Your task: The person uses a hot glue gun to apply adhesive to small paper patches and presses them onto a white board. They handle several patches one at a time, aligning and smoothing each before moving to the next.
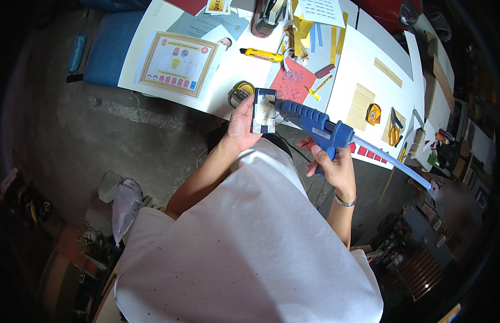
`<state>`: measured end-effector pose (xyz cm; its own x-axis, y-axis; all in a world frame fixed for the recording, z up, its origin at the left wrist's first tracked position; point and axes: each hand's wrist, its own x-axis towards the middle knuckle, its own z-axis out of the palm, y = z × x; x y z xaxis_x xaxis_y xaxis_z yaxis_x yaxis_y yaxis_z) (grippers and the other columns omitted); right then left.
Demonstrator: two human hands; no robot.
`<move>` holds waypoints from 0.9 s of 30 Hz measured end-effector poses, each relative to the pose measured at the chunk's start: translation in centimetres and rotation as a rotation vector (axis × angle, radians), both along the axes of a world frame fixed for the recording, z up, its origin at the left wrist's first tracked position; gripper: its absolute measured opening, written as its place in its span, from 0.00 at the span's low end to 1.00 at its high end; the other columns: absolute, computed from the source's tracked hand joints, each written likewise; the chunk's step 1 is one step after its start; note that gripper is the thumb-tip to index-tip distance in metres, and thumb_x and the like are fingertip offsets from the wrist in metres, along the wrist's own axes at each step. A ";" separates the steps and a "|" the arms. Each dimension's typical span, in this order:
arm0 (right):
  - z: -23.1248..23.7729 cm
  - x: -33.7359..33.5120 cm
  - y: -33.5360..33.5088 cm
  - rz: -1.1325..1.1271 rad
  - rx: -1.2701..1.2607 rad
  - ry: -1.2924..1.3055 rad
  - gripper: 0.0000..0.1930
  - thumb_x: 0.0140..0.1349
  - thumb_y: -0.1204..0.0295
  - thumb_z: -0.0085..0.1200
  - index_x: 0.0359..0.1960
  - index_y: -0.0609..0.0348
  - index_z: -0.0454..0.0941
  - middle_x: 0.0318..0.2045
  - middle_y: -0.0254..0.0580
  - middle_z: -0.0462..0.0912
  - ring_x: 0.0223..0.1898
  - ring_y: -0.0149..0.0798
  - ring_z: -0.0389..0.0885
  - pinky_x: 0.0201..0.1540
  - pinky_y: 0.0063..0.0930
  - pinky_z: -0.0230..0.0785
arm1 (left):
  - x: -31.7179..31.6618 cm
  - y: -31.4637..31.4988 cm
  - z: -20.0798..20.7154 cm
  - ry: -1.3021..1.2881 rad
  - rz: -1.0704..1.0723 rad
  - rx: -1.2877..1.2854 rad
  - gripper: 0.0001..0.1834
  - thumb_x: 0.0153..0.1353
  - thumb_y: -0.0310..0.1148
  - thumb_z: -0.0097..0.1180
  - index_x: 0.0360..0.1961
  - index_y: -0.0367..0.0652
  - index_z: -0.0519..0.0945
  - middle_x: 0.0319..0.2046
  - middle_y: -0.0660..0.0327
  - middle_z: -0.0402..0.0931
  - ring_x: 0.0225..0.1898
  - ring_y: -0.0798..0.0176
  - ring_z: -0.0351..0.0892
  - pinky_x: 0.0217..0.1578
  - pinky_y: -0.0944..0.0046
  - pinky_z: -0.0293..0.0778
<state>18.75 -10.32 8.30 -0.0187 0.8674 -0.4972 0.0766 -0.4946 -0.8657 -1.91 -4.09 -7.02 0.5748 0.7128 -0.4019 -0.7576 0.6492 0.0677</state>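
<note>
My left hand [240,127] holds up a small, dark-edged rectangular box-like piece [264,123] with a pale inside, just off the table's near edge. In my right hand [336,168] is a blue glue gun [314,123], its handle gripped by the fingers. The gun's nozzle points left at the inside of the piece; whether it touches cannot be made out. From the back of the gun a long translucent glue stick [393,160] sticks out to the right.
On the white table [227,86] lie a tape measure [241,95], a yellow cutter knife [262,55], a framed certificate [178,65], a red sheet with scraps [289,81], a second tape measure [373,114] and yellow-handled pliers [394,129]. A blue seat [111,48] stands at left.
</note>
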 end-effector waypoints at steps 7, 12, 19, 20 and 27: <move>0.4 -0.1 0.0 -0.036 -0.015 0.020 0.18 0.69 0.71 0.55 0.53 0.75 0.74 0.44 0.60 0.85 0.25 0.36 0.86 0.21 0.25 0.80 | -0.5 0.2 0.2 -0.011 -0.065 0.094 0.30 0.77 0.52 0.45 0.68 0.41 0.71 0.64 0.58 0.76 0.63 0.59 0.75 0.65 0.53 0.70; 1.1 -0.1 -0.1 -0.060 0.007 0.016 0.18 0.69 0.70 0.56 0.52 0.75 0.75 0.44 0.61 0.86 0.19 0.35 0.84 0.23 0.25 0.80 | -1.6 0.4 -0.3 0.044 -0.137 0.232 0.33 0.74 0.50 0.52 0.71 0.39 0.66 0.65 0.56 0.74 0.66 0.56 0.73 0.66 0.51 0.69; 1.2 0.1 -0.3 -0.047 0.043 0.100 0.15 0.70 0.76 0.56 0.55 0.72 0.74 0.44 0.55 0.85 0.27 0.33 0.85 0.22 0.23 0.80 | -3.1 1.9 -0.7 0.058 -0.190 0.351 0.30 0.69 0.43 0.62 0.67 0.40 0.71 0.57 0.55 0.78 0.60 0.58 0.77 0.64 0.53 0.72; 1.2 0.0 -0.4 -0.043 0.048 0.083 0.15 0.70 0.74 0.56 0.54 0.73 0.75 0.44 0.57 0.85 0.24 0.34 0.85 0.22 0.24 0.80 | -3.3 2.2 -0.7 0.062 -0.191 0.360 0.30 0.69 0.43 0.63 0.67 0.40 0.71 0.57 0.55 0.78 0.60 0.58 0.78 0.64 0.53 0.72; 0.9 -1.1 -0.7 -0.085 0.107 0.066 0.17 0.69 0.72 0.55 0.52 0.74 0.75 0.41 0.60 0.85 0.19 0.38 0.83 0.21 0.26 0.78 | -3.9 3.5 0.1 0.096 -0.249 0.447 0.40 0.63 0.47 0.69 0.70 0.39 0.67 0.68 0.55 0.69 0.67 0.56 0.71 0.68 0.49 0.65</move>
